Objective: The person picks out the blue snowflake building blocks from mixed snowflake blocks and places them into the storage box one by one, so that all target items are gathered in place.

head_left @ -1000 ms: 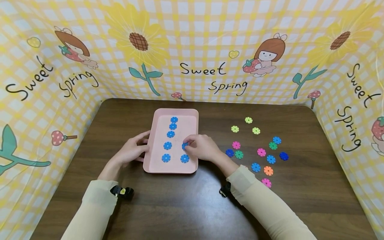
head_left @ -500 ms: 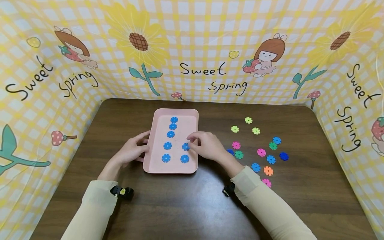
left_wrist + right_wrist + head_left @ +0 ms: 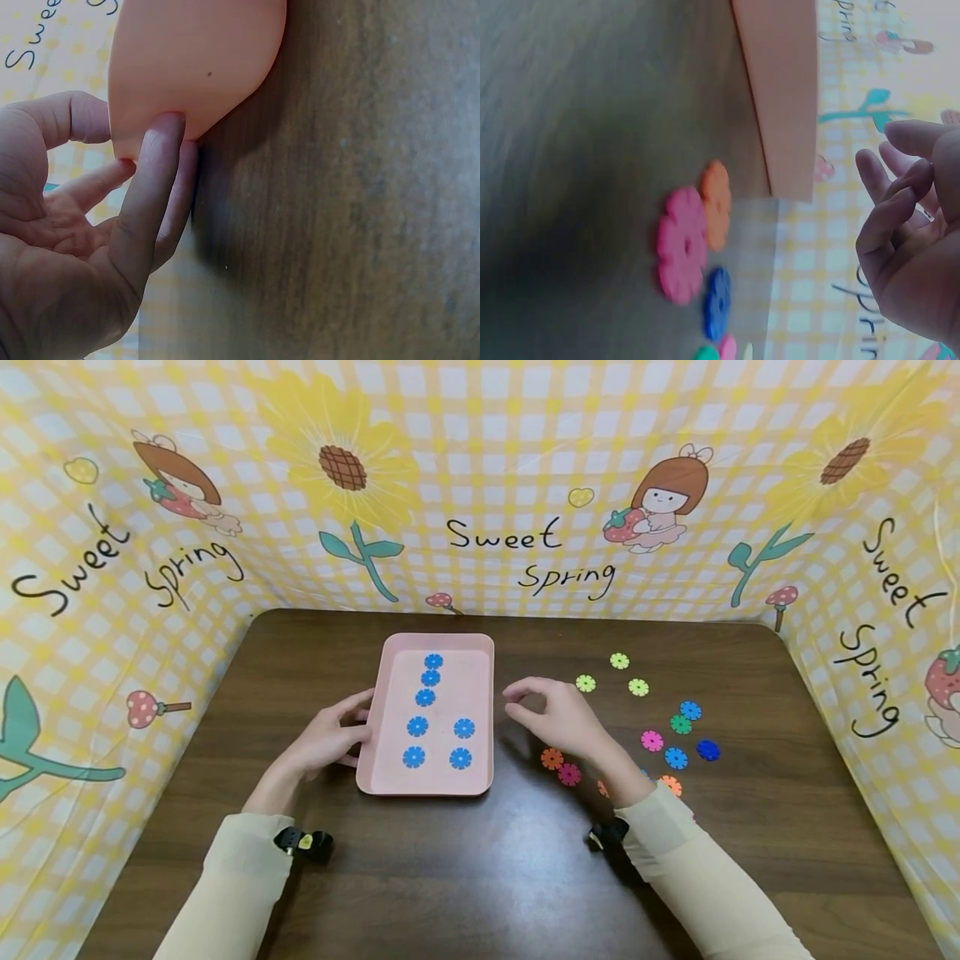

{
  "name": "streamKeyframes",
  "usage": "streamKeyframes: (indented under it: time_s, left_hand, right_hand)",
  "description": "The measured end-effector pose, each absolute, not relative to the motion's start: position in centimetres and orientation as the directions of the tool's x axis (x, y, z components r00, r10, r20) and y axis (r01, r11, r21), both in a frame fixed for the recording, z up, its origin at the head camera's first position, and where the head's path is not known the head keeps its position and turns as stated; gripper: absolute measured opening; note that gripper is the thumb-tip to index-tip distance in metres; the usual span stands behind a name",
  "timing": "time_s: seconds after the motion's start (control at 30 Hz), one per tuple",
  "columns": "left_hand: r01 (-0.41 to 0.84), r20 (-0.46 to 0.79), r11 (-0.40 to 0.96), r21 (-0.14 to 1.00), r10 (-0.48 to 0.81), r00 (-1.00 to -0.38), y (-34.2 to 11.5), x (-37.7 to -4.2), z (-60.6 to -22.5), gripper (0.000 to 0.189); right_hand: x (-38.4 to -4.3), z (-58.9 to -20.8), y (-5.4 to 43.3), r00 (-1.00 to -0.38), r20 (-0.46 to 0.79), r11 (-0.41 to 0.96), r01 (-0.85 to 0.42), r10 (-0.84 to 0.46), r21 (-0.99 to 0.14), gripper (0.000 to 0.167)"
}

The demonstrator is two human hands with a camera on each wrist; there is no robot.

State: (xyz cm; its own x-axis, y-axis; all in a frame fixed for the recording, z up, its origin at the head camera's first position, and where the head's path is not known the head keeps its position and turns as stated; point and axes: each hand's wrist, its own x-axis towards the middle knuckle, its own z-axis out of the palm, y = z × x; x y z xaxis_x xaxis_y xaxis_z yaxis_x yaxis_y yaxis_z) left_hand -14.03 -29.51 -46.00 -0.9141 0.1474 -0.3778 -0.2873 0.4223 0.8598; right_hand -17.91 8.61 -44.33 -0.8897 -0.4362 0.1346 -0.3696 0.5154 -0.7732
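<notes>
A shallow pink tray lies on the wooden table, with several light-blue notched plastic discs flat inside. They form a column down its middle-left, plus a pair at the lower right, where the upper blue disc sits above the lower one. My left hand holds the tray's left side, fingers against the outer wall and thumb at the rim. Just right of the tray, my right hand hovers over the table with nothing in its fingers, thumb and index finger curved toward each other.
Loose notched discs lie right of the tray: yellow-green discs at the back, then a pink disc, a green disc and a dark-blue disc. An orange disc is near my right hand, whose forearm hides others. Patterned cloth surrounds the table.
My right hand has let go of the upper right blue disc, which stays in the tray, and has moved right past the tray's edge. My left hand keeps its place.
</notes>
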Motion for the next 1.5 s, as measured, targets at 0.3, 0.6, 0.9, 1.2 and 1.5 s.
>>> streamKeyframes:
  time_s: [0.3,0.6,0.9,1.2,1.5]
  left_hand:
    - [-0.292,-0.381,0.415,0.862,0.15,-0.912,-29.5,-13.9,-45.9,0.076]
    - [-0.283,-0.376,0.425,0.86,0.151,-0.914,-29.5,-14.0,-45.9,0.076]
    - [-0.277,-0.367,0.424,0.862,0.147,-0.918,-29.5,-14.0,-46.1,0.075]
    - [-0.286,-0.376,0.426,0.858,0.145,-0.915,-29.5,-14.0,-46.0,0.076]
    - [-0.285,-0.378,0.43,0.857,0.145,-0.914,-29.5,-14.0,-45.9,0.075]
  right_hand:
    - [-17.9,-43.5,13.8,-0.942,0.094,0.538,-0.264,-0.322,-0.8,0.021]
    - [-18.6,-44.1,20.5,-0.974,0.108,0.61,-0.208,-0.197,-0.765,0.03]
    - [-18.6,-44.7,26.6,-0.995,0.073,0.688,-0.104,-0.074,-0.719,0.037]
    - [-18.1,-45.3,30.9,-0.999,-0.017,0.726,-0.013,-0.034,-0.687,0.044]
    - [-17.9,-46.6,32.4,-0.995,-0.095,0.764,0.036,-0.034,-0.644,0.049]
